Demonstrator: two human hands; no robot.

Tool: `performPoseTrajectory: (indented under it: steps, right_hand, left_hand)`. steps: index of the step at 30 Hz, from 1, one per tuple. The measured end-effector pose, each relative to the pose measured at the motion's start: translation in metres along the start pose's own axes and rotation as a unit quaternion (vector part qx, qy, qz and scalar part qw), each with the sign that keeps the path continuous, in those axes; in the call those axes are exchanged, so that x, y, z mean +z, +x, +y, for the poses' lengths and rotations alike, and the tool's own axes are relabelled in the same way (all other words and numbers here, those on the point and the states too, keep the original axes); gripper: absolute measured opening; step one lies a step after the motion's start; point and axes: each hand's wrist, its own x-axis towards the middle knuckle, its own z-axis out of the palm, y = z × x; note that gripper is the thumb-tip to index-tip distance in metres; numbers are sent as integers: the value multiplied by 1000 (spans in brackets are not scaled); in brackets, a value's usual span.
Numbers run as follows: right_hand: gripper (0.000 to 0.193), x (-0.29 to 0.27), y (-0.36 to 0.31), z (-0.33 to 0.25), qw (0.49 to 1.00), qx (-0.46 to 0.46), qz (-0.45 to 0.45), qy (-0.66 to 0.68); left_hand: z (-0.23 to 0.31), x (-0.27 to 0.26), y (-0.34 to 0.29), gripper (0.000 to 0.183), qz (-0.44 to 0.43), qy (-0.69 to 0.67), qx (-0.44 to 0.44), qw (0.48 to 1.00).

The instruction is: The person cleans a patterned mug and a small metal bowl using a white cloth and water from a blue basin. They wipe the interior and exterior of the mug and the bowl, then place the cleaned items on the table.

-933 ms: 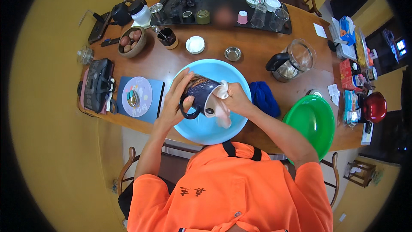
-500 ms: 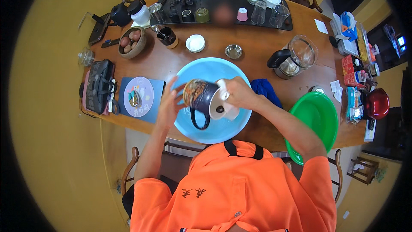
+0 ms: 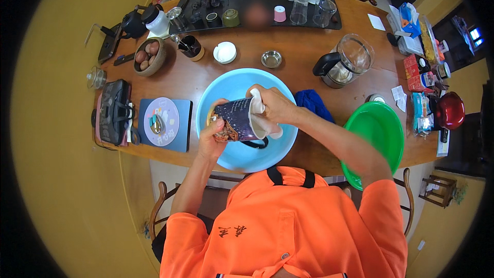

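A dark blue mug (image 3: 236, 121) with a printed pattern lies tilted on its side above the light blue basin (image 3: 242, 80), its mouth to the right. My left hand (image 3: 210, 136) is closed around the mug's base end. At its mouth, my right hand (image 3: 278, 105) grips a white cloth (image 3: 257, 102), part of which hangs at the rim and inside. The mug's black handle points down toward me, partly hidden under the body.
Right of the basin are a bunched blue cloth (image 3: 313, 105), a green basin (image 3: 378, 131) and a glass jug (image 3: 342, 72) with a black handle. A small metal bowl (image 3: 271, 59) and white dish (image 3: 225, 52) sit beyond. A round lilac mat (image 3: 172, 118) lies left.
The mug has been turned about its length, so its handle swings underneath and another printed side shows. My left fingers have closed around its base; the right hand keeps the cloth at the mouth.
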Motion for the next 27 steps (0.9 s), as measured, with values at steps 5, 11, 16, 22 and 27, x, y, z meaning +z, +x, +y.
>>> performPoseTrajectory:
  steps: [5, 11, 16, 22, 27]
  right_hand:
    - [25, 55, -18, 65, 903, 149, 57, 398]
    - [24, 56, -28, 30, 798, 334, 27, 500]
    - [27, 40, -30, 21, 904, 342, 111, 231]
    - [23, 15, -25, 11, 993, -32, 89, -75]
    - [24, -4, -16, -12, 979, -84, -10, -185]
  left_hand:
    - [9, 21, 6, 73, 27, 131, 74, 988]
    - [15, 16, 14, 79, -91, 312, 212, 922]
    - [9, 18, 14, 92, -101, 242, 161, 951]
    - [-7, -20, 6, 80, -60, -12, -111, 992]
    - [1, -13, -3, 73, -51, -53, -234, 969]
